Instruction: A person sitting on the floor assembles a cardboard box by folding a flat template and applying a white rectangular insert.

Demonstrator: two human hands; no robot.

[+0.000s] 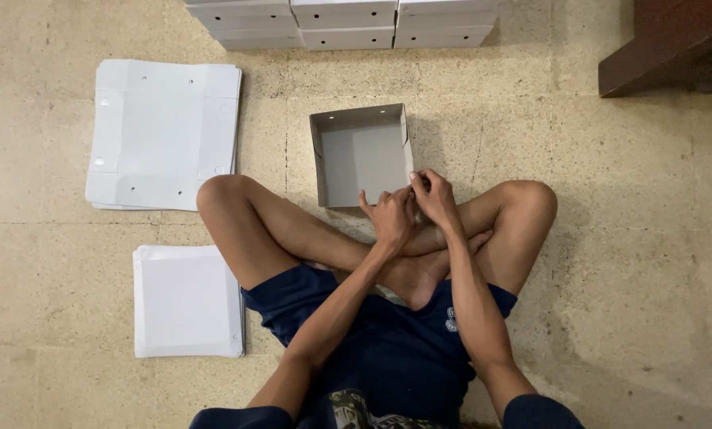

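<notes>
The left hand [389, 218] and right hand [435, 199] are seen curled together at the near right corner of the open grey box [361, 156] on the floor [626, 238], which looks light and bendy and is best held by its thin walls.

left hand [389, 216] – fingers curled | right hand [435, 200] – touching left, above crossed shins

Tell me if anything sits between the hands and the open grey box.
Nothing visible does. The left hand and right hand are at the near right corner of the open box, no object between.
</notes>
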